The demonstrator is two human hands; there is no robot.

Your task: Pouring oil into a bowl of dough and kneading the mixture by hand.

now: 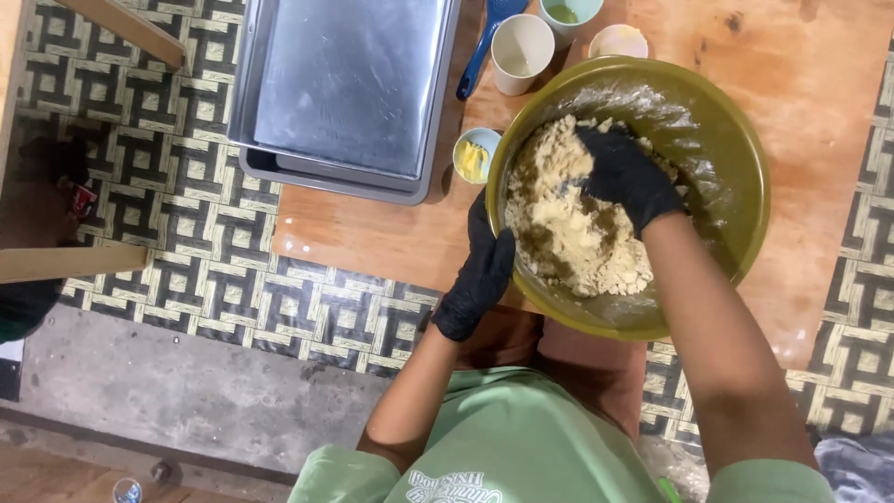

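While the left hand [478, 276], in a black glove, is gripping the near rim of the green bowl [736, 177] with its fingers curled over the edge, the right hand [627, 175], also gloved in black, is pressing down into the pale crumbly dough [570, 233], its fingers bent and closing on a clump of it. The dough is lying heaped in the left half of the bowl, which is sitting on a low wooden board [372, 233]. A small cup of butter [473, 156] is standing just beside the bowl, with metal baking trays [349, 88] lying further left and several cups [521, 51] standing behind.
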